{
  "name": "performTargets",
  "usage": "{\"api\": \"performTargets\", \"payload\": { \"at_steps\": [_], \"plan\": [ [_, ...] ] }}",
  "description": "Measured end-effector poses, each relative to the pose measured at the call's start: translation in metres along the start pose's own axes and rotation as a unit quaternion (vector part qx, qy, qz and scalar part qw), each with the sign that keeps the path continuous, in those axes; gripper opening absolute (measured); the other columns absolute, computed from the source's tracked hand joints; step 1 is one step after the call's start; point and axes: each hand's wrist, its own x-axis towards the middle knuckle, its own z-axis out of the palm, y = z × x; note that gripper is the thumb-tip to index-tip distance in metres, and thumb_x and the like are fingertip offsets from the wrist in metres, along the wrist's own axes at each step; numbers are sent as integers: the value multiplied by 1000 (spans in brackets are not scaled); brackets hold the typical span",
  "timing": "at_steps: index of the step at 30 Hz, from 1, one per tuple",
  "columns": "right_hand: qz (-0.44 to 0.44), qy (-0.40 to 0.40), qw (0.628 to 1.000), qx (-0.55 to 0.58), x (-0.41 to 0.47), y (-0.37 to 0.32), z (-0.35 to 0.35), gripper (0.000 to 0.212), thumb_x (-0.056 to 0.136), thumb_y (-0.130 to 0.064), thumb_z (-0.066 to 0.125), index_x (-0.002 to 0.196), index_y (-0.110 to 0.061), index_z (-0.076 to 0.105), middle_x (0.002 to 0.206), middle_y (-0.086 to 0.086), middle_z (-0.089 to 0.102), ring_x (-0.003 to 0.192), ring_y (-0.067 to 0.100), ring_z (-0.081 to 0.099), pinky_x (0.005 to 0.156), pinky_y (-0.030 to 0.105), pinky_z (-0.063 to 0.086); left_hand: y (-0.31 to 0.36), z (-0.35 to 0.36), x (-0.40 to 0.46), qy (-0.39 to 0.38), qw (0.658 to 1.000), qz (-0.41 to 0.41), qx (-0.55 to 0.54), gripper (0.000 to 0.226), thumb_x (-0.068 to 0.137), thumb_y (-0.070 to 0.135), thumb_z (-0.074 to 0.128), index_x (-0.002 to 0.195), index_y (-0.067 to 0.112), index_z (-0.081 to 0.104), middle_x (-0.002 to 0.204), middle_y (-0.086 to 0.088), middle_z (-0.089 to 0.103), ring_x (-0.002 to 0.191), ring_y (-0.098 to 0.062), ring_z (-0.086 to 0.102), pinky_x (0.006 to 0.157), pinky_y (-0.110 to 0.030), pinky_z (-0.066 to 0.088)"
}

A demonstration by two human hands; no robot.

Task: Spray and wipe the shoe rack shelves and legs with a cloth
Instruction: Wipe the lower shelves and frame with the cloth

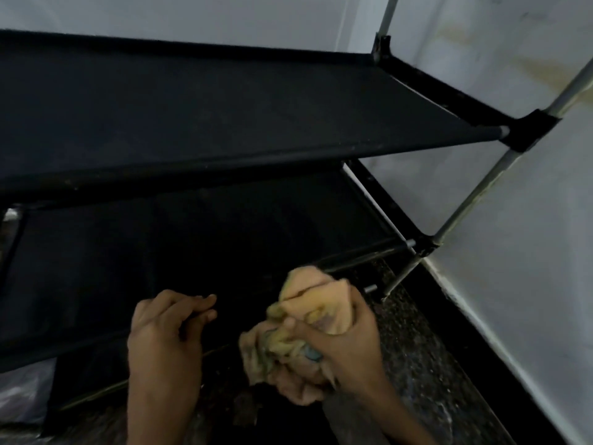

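Note:
A shoe rack with black fabric shelves fills the view: an upper shelf (224, 114) and a lower shelf (179, 245) beneath it, joined by grey metal legs (475, 194) on the right. My right hand (349, 342) is shut on a crumpled yellowish cloth (308, 313), held just in front of the lower shelf's front bar, near the right front leg. My left hand (163, 335) rests on the front edge of the lower shelf, fingers curled over the bar. No spray bottle is in view.
A white wall (519, 220) runs close along the right side of the rack, with stains near the top. The floor (417, 348) is dark speckled stone. A pale plastic bag (22, 393) lies at the lower left under the shelf.

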Motion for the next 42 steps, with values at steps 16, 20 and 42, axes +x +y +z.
{"api": "performTargets", "payload": {
  "at_steps": [16,20,42],
  "plan": [
    [-139,-116,982,-49,18,-9,19,27,71,-11,74,90,-24,59,93,-4,62,83,7,62,70,21,47,23,34,8,-59,998,24,-20,26,70,-2,75,85,19,69,85,18,53,78,-9,44,69,-32,36],
    [-167,-133,976,49,32,-17,-11,27,75,-17,79,94,-23,61,89,-13,69,84,2,65,70,18,51,26,36,8,-62,997,35,-11,20,78,8,73,90,24,69,90,18,52,83,-6,41,75,-31,30],
    [-227,69,859,-454,33,3,21,88,70,-64,67,141,-29,29,145,-7,24,120,28,45,67,34,48,22,46,15,-64,996,48,29,30,83,6,66,107,23,68,93,7,55,86,-6,32,73,-23,16]
  ]
}}
